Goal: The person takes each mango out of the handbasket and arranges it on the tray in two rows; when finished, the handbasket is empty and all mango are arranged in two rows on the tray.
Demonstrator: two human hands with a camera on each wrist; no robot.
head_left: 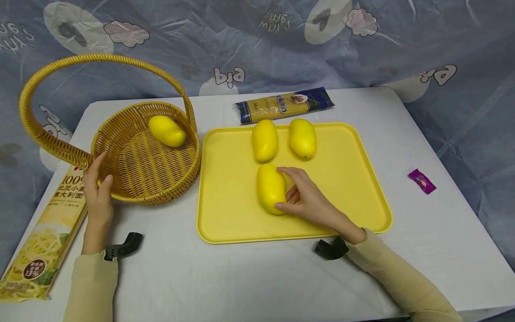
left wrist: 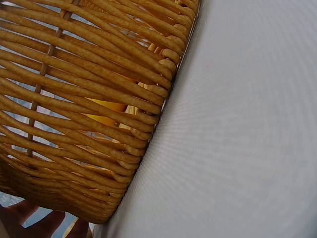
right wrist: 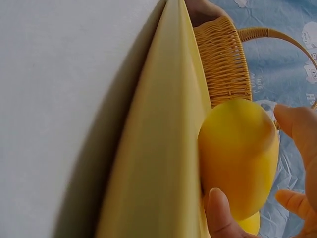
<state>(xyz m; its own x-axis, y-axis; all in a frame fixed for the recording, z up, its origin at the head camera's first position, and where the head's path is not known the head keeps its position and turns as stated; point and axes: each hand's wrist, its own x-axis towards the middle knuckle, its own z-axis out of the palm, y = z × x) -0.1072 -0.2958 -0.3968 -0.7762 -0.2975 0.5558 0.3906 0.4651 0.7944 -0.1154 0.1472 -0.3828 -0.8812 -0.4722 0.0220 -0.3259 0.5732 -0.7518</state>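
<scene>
Mango (head_left: 268,188) beside right grip (head_left: 309,197), apparently touching.

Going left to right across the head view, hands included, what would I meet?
Pasta pack with Chinese lettering, left hand, yellow fruit in the basket, front fruit on the yellow tray, right hand, purple wrapped candy.
</scene>
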